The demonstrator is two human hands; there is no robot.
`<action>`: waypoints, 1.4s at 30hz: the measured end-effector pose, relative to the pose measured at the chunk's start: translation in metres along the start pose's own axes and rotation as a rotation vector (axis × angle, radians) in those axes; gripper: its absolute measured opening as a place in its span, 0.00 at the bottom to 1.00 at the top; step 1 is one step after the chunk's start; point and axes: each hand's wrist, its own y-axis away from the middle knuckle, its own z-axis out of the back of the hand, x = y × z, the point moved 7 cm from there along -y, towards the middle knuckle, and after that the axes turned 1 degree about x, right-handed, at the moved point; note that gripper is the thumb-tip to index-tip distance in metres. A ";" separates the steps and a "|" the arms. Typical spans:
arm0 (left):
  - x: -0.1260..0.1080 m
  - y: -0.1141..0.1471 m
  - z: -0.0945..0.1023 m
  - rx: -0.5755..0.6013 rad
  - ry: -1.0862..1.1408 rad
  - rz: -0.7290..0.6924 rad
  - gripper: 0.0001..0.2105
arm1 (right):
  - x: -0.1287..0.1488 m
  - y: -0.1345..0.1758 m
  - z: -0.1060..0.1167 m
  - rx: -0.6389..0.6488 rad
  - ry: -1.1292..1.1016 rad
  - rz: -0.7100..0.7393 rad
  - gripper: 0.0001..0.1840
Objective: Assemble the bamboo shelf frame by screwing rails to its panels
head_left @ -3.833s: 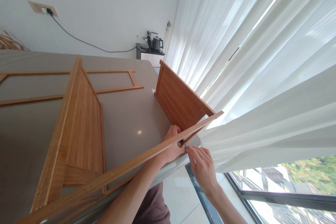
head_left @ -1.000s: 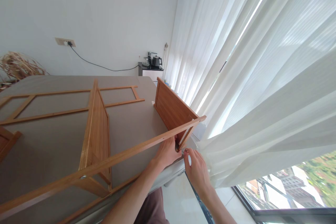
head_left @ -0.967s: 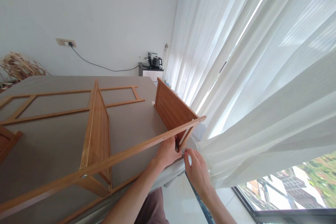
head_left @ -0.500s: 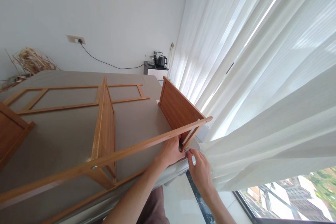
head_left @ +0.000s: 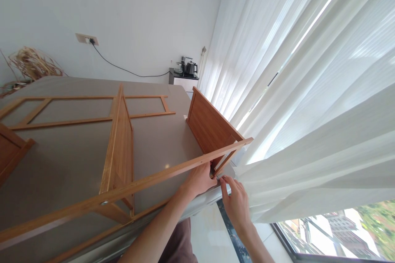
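A wooden shelf frame lies on its side, its long upper rail [head_left: 154, 178] crossing in front of me. My left hand [head_left: 199, 180] is closed around the frame's lower corner, just under that rail beside the end panel [head_left: 208, 119]; part of its fingers is hidden behind the wood. Close by on the right, my right hand [head_left: 235, 195] pinches a small metal piece [head_left: 217, 177] between thumb and fingertips, held against the corner. The piece looks like a bolt or screw, too small to tell which. A middle panel [head_left: 126, 160] stands across the frame to the left.
The frame rests on a grey covered surface [head_left: 163, 144], with another wooden panel [head_left: 10, 148] at far left. White curtains [head_left: 277, 111] hang close to my right hand. A black kettle [head_left: 191, 68] stands on a small cabinet at the back. Dried stalks [head_left: 33, 63] lie back left.
My view has shifted slightly, so the frame's left part appears a little further left. Both hands stay at the corner, and the metal piece shows a little less beyond my right fingertips.
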 end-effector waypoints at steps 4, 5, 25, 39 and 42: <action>-0.001 0.001 0.001 -0.009 0.012 0.001 0.17 | 0.002 -0.002 0.000 0.009 -0.009 0.006 0.14; -0.001 0.001 0.001 -0.010 0.016 -0.001 0.17 | 0.002 -0.003 0.000 0.010 -0.013 0.000 0.13; 0.003 0.002 -0.003 -0.030 -0.017 0.009 0.15 | -0.001 -0.007 0.001 0.037 -0.090 -0.141 0.14; -0.003 0.004 -0.005 -0.037 -0.146 -0.006 0.18 | 0.001 -0.007 -0.002 0.044 -0.019 -0.027 0.09; -0.005 0.004 -0.004 -0.036 -0.176 -0.016 0.23 | 0.003 -0.008 -0.002 0.030 -0.016 0.007 0.10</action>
